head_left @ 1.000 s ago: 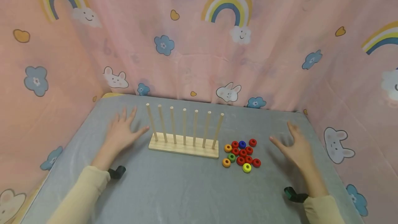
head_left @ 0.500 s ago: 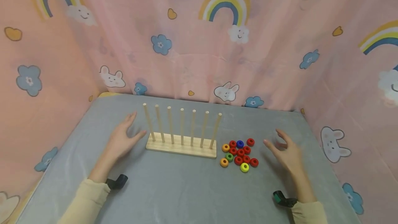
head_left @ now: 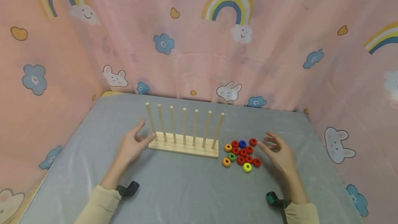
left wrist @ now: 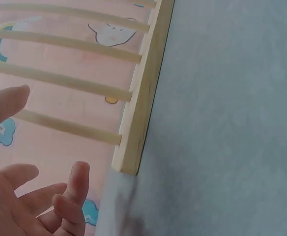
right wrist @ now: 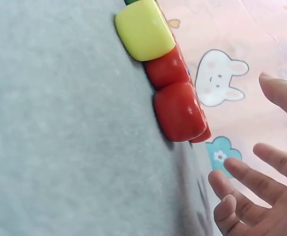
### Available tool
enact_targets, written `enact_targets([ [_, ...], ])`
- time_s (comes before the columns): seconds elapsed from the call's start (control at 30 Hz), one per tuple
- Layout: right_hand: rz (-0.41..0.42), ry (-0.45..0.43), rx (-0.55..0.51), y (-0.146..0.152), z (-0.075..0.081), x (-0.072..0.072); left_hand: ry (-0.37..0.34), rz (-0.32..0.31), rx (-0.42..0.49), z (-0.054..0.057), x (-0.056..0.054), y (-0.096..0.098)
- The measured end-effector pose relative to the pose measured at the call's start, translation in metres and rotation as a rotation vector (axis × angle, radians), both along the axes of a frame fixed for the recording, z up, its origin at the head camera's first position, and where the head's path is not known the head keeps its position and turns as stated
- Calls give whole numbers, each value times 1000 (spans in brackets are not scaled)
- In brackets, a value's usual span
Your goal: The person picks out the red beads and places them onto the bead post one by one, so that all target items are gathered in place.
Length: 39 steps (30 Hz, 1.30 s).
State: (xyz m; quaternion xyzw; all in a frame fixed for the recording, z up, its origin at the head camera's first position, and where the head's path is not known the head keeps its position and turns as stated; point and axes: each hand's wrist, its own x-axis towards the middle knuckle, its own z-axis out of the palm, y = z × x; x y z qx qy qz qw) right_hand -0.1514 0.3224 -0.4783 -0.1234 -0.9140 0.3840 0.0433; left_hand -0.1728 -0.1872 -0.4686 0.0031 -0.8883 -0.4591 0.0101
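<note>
A pale wooden rack (head_left: pixel 183 149) with a row of several upright pegs stands mid-table. Just off its left end hovers my left hand (head_left: pixel 130 147), thumb extended near the first peg and the other fingers loosely bent. In the left wrist view, a gap separates that hand from the rack. Right of the rack lies a cluster of ring-shaped beads: several red beads (head_left: pixel 256 165), a yellow bead (head_left: pixel 247 170), a blue bead (head_left: pixel 242 147), a green bead (head_left: pixel 231 160) and two orange beads (head_left: pixel 226 165). My right hand (head_left: pixel 282 156) is beside the cluster, fingers relaxed, holding nothing.
Grey cloth covers the table (head_left: pixel 186 189). A pink patterned curtain (head_left: pixel 199 68) hangs behind it and along both sides. Each wrist carries a small black camera, one on the left (head_left: pixel 129 189) and one on the right (head_left: pixel 276 200).
My left hand has moved right, closer to the rack's end. My right hand has moved left toward the beads. Both hands' fingers are less spread. Rack and beads stay put.
</note>
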Motion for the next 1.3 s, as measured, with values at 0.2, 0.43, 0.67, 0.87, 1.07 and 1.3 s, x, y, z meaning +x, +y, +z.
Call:
enact_targets([
  [0.2,51,6,9,3,-7,1,-69,-9,92,-10,2,12],
  [0.43,147,70,6,5,-9,-8,-126,-13,157,-19,0,16],
  [0.67,126,131,-48,8,-20,-20,-135,-62,134,-35,-1,14],
  [0.87,79,162,-124,15,-33,-17,-128,-101,58,-45,-3,16],
  [1.07,127,130,-67,16,-33,-17,-87,-103,-27,-47,-2,17],
  [1.3,159,97,23,13,-34,-19,-32,-82,-143,-42,1,20],
])
